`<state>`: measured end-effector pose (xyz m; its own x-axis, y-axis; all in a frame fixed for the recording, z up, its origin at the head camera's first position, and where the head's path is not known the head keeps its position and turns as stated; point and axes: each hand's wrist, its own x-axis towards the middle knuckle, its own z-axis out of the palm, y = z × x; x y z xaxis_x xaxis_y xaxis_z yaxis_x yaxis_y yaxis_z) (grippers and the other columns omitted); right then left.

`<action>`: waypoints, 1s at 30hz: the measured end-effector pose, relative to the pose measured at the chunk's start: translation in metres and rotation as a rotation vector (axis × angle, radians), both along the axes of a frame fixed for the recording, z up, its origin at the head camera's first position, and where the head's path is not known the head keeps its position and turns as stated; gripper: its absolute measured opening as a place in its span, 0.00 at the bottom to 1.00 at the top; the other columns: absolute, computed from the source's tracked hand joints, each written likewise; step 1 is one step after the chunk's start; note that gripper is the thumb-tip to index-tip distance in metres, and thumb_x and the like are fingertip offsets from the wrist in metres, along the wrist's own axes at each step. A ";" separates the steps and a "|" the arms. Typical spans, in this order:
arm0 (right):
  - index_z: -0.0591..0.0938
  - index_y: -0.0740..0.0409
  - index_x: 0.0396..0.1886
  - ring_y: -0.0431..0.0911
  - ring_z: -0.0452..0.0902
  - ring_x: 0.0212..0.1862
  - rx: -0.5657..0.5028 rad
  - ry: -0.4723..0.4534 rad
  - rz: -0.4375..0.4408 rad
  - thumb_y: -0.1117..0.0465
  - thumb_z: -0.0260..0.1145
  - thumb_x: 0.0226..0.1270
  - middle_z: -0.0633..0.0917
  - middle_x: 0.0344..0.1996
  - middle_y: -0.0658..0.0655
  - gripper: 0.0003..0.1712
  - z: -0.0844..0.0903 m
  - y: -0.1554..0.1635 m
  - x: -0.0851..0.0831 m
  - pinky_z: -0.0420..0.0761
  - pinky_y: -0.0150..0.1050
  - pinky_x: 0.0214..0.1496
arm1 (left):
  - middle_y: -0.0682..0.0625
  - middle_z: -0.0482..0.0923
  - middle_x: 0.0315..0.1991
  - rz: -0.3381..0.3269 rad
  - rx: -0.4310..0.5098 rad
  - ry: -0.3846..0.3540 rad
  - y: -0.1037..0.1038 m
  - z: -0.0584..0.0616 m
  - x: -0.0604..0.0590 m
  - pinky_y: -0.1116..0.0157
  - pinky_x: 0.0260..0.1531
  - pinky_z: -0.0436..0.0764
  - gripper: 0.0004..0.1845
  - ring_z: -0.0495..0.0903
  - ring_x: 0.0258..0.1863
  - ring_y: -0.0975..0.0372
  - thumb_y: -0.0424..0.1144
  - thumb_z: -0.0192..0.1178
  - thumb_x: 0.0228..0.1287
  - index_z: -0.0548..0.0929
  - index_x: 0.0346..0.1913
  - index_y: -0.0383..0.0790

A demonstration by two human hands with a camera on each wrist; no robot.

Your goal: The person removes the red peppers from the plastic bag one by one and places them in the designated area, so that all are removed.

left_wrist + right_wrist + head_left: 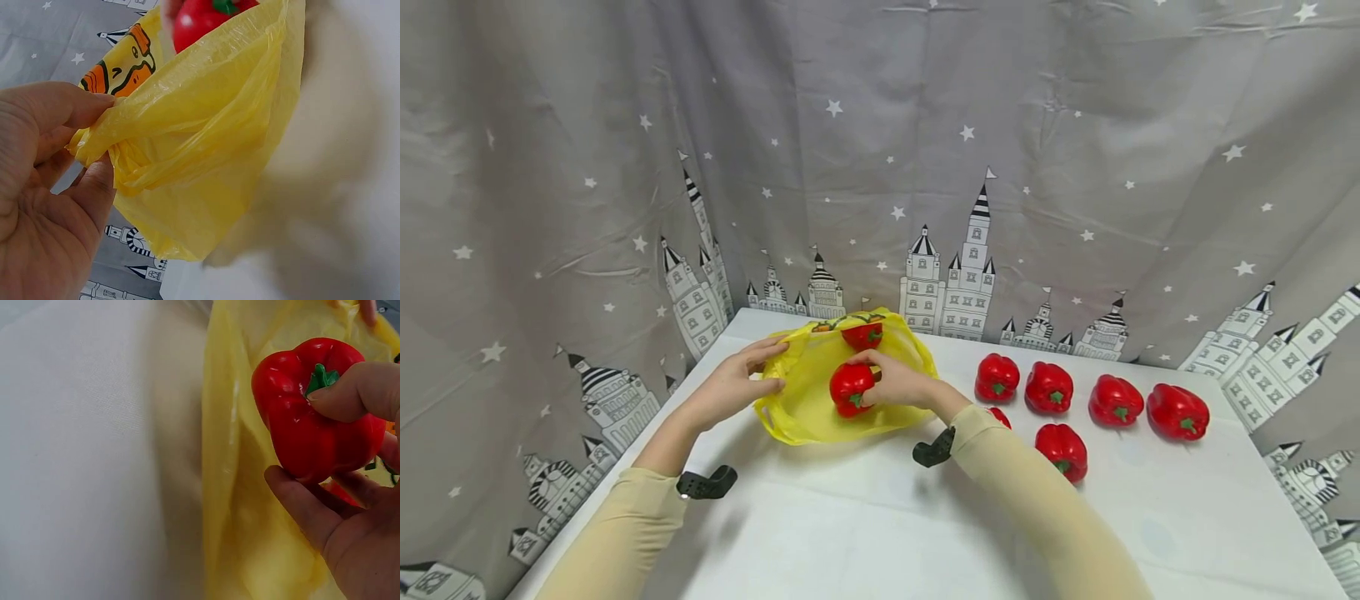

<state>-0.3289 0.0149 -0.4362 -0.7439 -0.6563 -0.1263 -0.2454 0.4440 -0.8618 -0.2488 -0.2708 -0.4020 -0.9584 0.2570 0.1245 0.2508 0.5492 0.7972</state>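
White table (865, 533) runs under both my forearms, grey castle-print curtain (880, 125) behind it. Yellow plastic bag (808, 392) sits near the far left corner of the table, mouth open toward me. My left hand (730, 385) is out at the bag's left edge, forearm angled in from the near left, thumb & forefinger pinching a bunched bit of the rim — clear in the left wrist view (119, 134). My right hand (898, 383) reaches across from the right, wrist bent left, fingers & thumb curled round a red pepper (851, 387), held at the bag's mouth, stem facing me; thumb sits right by the green stem. Second pepper (862, 335) lies deeper in the bag at its far side. Six more loose peppers (1049, 387) on the right half of the table, one partly behind my right sleeve.
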 end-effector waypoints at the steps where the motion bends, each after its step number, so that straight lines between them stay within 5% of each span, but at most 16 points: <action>1: 0.70 0.37 0.57 0.48 0.68 0.54 -0.005 -0.008 0.001 0.61 0.72 0.47 0.72 0.53 0.46 0.37 0.003 0.003 0.001 0.76 0.39 0.49 | 0.57 0.55 0.70 0.000 0.001 0.000 0.000 0.000 0.000 0.54 0.58 0.67 0.33 0.61 0.64 0.52 0.40 0.63 0.59 0.65 0.67 0.43; 15: 0.69 0.31 0.59 0.51 0.67 0.56 -0.063 -0.064 -0.014 0.62 0.71 0.46 0.70 0.56 0.47 0.39 0.031 0.062 0.017 0.78 0.44 0.47 | 0.58 0.54 0.70 -0.018 0.004 -0.010 0.000 0.000 -0.003 0.53 0.59 0.65 0.35 0.60 0.65 0.52 0.45 0.63 0.59 0.65 0.68 0.44; 23: 0.69 0.31 0.60 0.48 0.67 0.57 -0.069 -0.005 -0.090 0.61 0.71 0.47 0.70 0.57 0.44 0.39 0.041 0.114 0.027 0.78 0.46 0.46 | 0.56 0.53 0.70 -0.021 -0.002 -0.014 0.000 -0.004 -0.004 0.51 0.60 0.64 0.35 0.59 0.65 0.50 0.45 0.63 0.59 0.64 0.68 0.45; 30: 0.69 0.30 0.60 0.53 0.67 0.56 -0.103 -0.067 -0.190 0.65 0.72 0.45 0.74 0.54 0.51 0.42 0.048 0.158 0.038 0.78 0.52 0.46 | 0.55 0.53 0.70 -0.012 -0.010 -0.014 -0.001 -0.005 -0.004 0.50 0.60 0.64 0.35 0.59 0.65 0.49 0.46 0.63 0.59 0.64 0.68 0.46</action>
<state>-0.2911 0.1731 -0.3879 -0.8474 -0.5174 -0.1188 -0.1069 0.3854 -0.9165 -0.2531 -0.2723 -0.4066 -0.9568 0.2694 0.1090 0.2465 0.5538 0.7953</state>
